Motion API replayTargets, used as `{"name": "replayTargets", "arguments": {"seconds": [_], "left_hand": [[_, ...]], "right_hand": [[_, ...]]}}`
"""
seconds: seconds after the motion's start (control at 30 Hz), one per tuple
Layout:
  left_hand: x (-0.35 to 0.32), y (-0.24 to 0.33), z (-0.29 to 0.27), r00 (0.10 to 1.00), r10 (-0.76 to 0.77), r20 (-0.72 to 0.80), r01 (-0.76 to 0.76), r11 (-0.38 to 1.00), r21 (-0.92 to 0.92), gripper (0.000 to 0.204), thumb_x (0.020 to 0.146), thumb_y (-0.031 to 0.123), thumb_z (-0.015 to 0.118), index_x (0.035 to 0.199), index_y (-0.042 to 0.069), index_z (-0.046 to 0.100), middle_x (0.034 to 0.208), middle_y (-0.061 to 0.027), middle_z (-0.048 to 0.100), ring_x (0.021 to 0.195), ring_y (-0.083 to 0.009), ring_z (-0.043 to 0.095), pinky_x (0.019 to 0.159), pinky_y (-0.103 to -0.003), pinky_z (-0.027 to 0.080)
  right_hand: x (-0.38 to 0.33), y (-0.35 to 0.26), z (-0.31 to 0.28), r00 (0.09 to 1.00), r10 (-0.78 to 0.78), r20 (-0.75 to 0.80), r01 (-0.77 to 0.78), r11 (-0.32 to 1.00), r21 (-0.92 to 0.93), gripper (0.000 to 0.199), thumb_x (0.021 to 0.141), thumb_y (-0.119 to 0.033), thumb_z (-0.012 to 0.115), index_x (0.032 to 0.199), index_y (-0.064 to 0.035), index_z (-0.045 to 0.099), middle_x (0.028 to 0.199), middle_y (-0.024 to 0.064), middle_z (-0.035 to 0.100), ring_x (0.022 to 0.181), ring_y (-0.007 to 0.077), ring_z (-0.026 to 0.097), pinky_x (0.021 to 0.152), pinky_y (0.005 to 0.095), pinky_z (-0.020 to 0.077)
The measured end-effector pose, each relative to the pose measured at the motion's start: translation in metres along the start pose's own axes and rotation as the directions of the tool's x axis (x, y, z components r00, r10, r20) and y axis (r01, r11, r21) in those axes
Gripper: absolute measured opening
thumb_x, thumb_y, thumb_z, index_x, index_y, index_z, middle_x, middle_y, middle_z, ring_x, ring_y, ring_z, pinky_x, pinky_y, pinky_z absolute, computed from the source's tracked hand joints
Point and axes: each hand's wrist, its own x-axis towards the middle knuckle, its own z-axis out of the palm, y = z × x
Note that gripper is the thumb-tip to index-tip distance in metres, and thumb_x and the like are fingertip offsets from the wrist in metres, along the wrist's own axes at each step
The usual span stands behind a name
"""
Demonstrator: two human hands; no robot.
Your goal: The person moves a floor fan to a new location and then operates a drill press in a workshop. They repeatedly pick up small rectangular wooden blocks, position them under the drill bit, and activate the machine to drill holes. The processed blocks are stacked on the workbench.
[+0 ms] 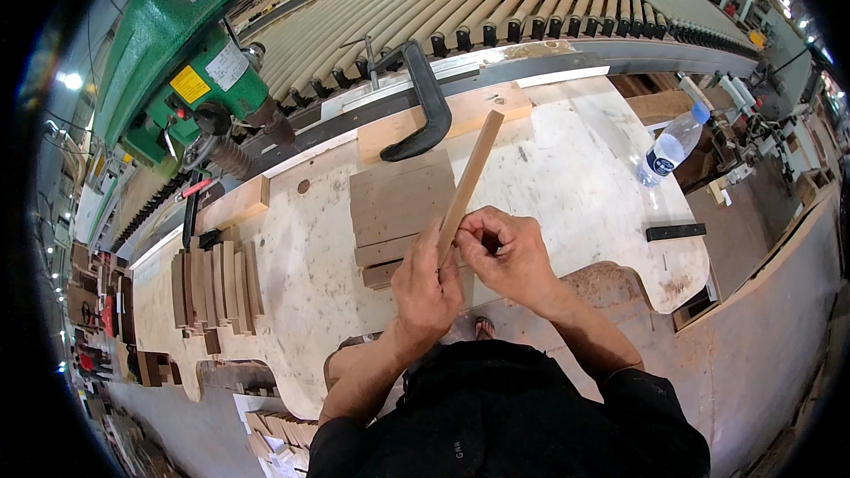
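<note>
My left hand (425,285) is wrapped round the lower end of a narrow wooden strip (474,168), which stands tilted up and away to the right. Close beside it, my right hand (506,252) has its thumb and fingers pinched together near the strip's edge. Whatever lies between those fingertips, if anything, is too small to make out. Just beyond my hands, a stack of flat brown wooden boards (398,204) rests on the pale worktable (575,177); my left hand hides part of its near right corner.
A black clamp (429,106) grips a wooden rail (491,112) behind the boards. Upright wooden pieces (217,288) stand at the left, near a green drill press (177,53). A water bottle (673,146) and a black bar (676,232) are at the right. Rollers (496,0) run behind.
</note>
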Motion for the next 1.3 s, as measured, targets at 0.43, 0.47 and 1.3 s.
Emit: {"name": "replayTargets", "arguments": {"seconds": [0.43,0.47,1.3], "left_hand": [[0.002,-0.001,-0.03,0.922,-0.357,0.149,0.387,0.843,-0.374,0.03,0.097,-0.001,0.049,0.126,-0.007,0.051,0.101,-0.0136,0.068,0.092,-0.0198,0.069,0.082,-0.03,0.053],[0.002,0.003,-0.031,0.913,-0.37,0.172,0.407,0.829,-0.384,0.031,0.096,0.0,0.049,0.126,-0.007,0.052,0.102,-0.0138,0.068,0.093,-0.0209,0.069,0.083,-0.031,0.053],[-0.01,0.009,-0.033,0.874,-0.373,0.31,0.484,0.708,-0.514,0.033,0.095,0.004,0.053,0.126,-0.006,0.053,0.102,-0.0134,0.069,0.09,-0.0206,0.068,0.083,-0.032,0.053]], "right_hand": [[0.012,-0.006,-0.017,0.985,0.164,-0.052,-0.155,0.978,0.138,0.01,0.093,-0.008,0.063,0.089,0.001,0.063,0.071,-0.0013,0.06,0.058,0.0013,0.05,0.05,0.0192,0.0413],[0.015,-0.005,-0.021,0.985,0.154,-0.073,-0.144,0.981,0.129,0.011,0.093,-0.009,0.063,0.089,0.0011,0.063,0.071,-0.0012,0.059,0.058,0.0015,0.051,0.049,0.0192,0.0414],[0.023,0.0,-0.042,0.976,0.146,-0.163,-0.131,0.986,0.103,0.011,0.093,-0.008,0.064,0.092,0.0027,0.064,0.069,-0.0007,0.059,0.056,0.0022,0.051,0.047,0.0193,0.0425]]}}
